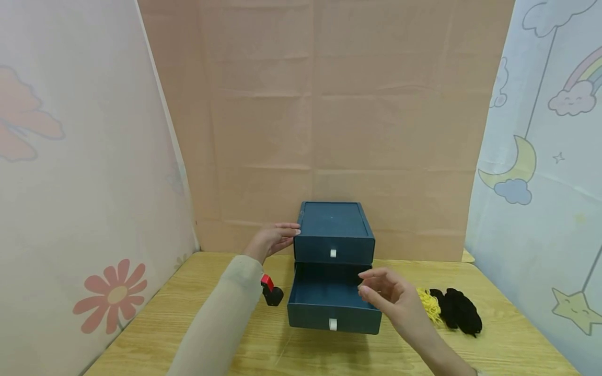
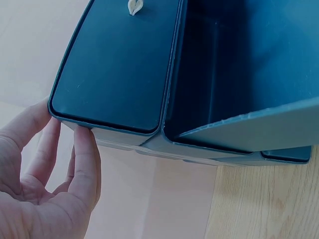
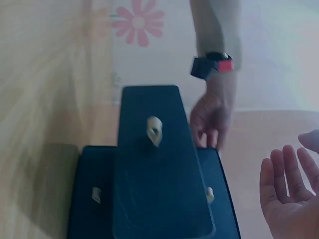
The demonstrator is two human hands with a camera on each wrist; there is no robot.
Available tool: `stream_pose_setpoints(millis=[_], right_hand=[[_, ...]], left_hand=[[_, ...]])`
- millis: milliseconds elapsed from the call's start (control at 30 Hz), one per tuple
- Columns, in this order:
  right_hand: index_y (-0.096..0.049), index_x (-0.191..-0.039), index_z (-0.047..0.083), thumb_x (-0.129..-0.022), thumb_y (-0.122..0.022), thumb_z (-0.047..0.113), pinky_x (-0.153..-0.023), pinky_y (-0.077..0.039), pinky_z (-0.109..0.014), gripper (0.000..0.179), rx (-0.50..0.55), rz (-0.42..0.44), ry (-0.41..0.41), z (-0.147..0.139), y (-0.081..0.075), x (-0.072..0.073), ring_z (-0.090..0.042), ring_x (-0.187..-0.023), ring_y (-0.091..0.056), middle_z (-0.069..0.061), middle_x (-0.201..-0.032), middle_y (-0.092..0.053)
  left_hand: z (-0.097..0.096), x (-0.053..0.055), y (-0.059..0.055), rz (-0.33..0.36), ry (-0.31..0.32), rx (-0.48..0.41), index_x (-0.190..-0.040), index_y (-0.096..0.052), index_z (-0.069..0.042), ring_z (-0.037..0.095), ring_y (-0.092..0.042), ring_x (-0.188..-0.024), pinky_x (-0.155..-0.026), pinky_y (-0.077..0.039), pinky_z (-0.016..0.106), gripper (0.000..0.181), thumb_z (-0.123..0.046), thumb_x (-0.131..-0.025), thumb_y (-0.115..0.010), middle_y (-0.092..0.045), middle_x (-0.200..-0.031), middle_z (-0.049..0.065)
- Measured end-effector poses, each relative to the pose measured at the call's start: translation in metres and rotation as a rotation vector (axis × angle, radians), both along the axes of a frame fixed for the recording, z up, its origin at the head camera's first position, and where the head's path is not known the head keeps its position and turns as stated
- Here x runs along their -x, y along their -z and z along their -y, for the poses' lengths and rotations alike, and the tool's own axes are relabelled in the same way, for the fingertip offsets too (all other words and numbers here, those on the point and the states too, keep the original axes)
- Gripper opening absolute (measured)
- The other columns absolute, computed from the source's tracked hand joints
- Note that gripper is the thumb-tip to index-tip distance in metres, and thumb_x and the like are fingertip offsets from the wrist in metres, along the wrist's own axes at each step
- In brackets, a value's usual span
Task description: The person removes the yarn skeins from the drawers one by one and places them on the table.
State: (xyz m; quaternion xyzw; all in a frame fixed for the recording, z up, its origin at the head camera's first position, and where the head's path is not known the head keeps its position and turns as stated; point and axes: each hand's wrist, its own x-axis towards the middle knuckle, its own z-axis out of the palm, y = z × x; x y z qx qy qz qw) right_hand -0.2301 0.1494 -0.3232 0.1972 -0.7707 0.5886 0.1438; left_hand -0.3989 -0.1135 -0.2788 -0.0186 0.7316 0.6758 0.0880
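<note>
A dark blue drawer cabinet (image 1: 331,219) stands at the back of the table, with small white pull tabs on its drawer fronts. Its middle drawer (image 1: 310,316) is pulled far out, and the top drawer (image 2: 114,69) is closed. My left hand (image 1: 274,240) steadies the cabinet's upper left side, the fingertips touching its edge in the left wrist view. Just above the right side of the pulled-out drawer hovers my right hand (image 1: 392,297). Its fingers are loosely bent, with nothing in them. The right wrist view shows that hand (image 3: 294,199) apart from the cabinet.
Yellow yarn (image 1: 429,305) and a bundle of black yarn (image 1: 462,312) lie on the wooden table (image 1: 221,292), right of the cabinet. A black and red device (image 1: 270,292) is strapped at the left wrist. Patterned sheets hang on both sides, with a tan backdrop (image 1: 263,130) behind.
</note>
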Motion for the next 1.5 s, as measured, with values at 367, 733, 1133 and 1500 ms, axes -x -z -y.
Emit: stream_pose_setpoints(millis=[367,733,1133,1500], right_hand=[[-0.061,-0.115,0.002,-0.093,-0.065,0.023,-0.070,-0.055,-0.022,0.030,-0.119,0.234,-0.223,0.022,0.038,-0.007,-0.013,-0.082,-0.062,-0.012,-0.099,-0.065],[-0.063,-0.113,0.006,-0.093,-0.066,0.022,-0.063,-0.052,-0.021,0.026,-0.205,0.263,-0.266,0.023,0.071,0.009,-0.014,-0.075,-0.063,-0.006,-0.093,-0.066],[-0.065,-0.109,0.008,-0.092,-0.067,0.020,-0.066,-0.055,-0.021,0.021,-0.212,0.237,-0.197,0.026,0.079,0.019,-0.014,-0.081,-0.067,-0.011,-0.099,-0.068],[-0.067,-0.105,0.008,-0.090,-0.068,0.029,-0.066,-0.056,-0.023,0.026,-0.207,0.256,-0.149,0.028,0.076,0.022,-0.018,-0.079,-0.068,-0.004,-0.090,-0.071]], left_hand=[[-0.001,-0.001,0.001,-0.010,0.003,0.009,-0.116,-0.071,-0.012,0.013,-0.061,-0.084,-0.097,-0.050,0.027,0.026,-0.016,-0.090,-0.070,-0.066,-0.103,0.004],[0.000,-0.003,0.001,-0.037,0.011,0.025,-0.116,-0.071,-0.013,0.014,-0.063,-0.092,-0.097,-0.051,0.028,0.027,-0.018,-0.090,-0.070,-0.067,-0.114,0.006],[0.000,-0.003,0.002,-0.036,0.005,0.017,-0.116,-0.071,-0.012,0.012,-0.064,-0.089,-0.095,-0.052,0.027,0.026,-0.017,-0.090,-0.070,-0.068,-0.111,0.005],[0.001,-0.001,0.003,-0.036,0.005,0.014,-0.117,-0.070,-0.012,0.013,-0.063,-0.092,-0.097,-0.051,0.029,0.028,-0.017,-0.089,-0.070,-0.067,-0.112,0.006]])
